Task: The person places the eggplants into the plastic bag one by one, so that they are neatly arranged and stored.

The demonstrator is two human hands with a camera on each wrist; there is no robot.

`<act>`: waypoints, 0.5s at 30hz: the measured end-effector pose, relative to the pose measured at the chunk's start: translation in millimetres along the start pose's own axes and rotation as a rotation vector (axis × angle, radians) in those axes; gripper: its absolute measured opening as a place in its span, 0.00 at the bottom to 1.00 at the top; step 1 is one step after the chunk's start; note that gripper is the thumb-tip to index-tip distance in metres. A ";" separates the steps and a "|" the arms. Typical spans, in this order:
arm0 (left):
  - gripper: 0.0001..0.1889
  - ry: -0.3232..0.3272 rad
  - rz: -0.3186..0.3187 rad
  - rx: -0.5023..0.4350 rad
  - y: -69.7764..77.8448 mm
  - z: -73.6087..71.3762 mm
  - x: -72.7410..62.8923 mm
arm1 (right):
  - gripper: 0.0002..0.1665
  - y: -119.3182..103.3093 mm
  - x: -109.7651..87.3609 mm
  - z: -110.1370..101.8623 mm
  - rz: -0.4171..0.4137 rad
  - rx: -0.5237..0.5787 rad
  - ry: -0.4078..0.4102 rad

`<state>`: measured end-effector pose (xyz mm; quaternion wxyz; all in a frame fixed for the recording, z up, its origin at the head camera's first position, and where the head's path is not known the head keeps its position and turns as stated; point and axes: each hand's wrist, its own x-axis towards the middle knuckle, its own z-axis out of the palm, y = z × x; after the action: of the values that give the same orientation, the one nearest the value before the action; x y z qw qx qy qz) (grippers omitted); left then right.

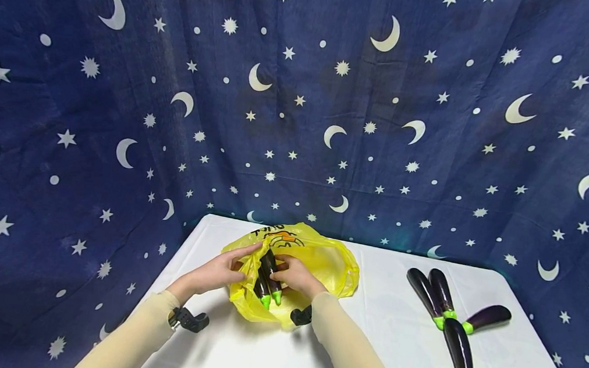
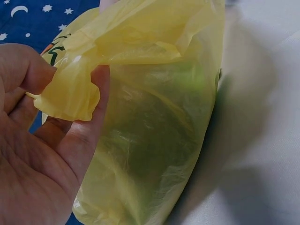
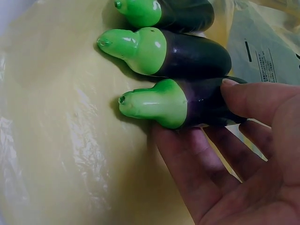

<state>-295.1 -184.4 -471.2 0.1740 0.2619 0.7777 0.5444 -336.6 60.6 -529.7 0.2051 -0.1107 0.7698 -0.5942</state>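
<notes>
A yellow plastic bag [image 1: 329,263] lies on its side with its mouth gaping toward me. My left hand [image 1: 218,271] pinches the bag's rim between thumb and fingers, and the gathered plastic shows in the left wrist view. Inside the bag, my right hand [image 1: 294,274] holds a dark purple eggplant [image 3: 201,101] with a bright green stem end, thumb on one side and fingers on the other. Beside it in the right wrist view lie a second eggplant [image 3: 197,54] and a third eggplant [image 3: 185,14], side by side, stems the same way.
Several more eggplants [image 1: 458,350] lie grouped on the right of the white table [image 1: 380,343], their green stems close together. A dark blue curtain [image 1: 301,103] with moons and stars stands behind and at the sides. A dark strapped device sits on each wrist.
</notes>
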 end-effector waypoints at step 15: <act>0.43 0.003 0.004 -0.002 0.0 0.2 -0.8 | 0.40 1.2 3.3 -0.3 0.023 -0.037 -0.001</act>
<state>-294.3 -184.8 -471.2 0.1721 0.2623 0.7769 0.5459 -339.6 59.8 -531.4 0.2105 -0.1059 0.7817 -0.5774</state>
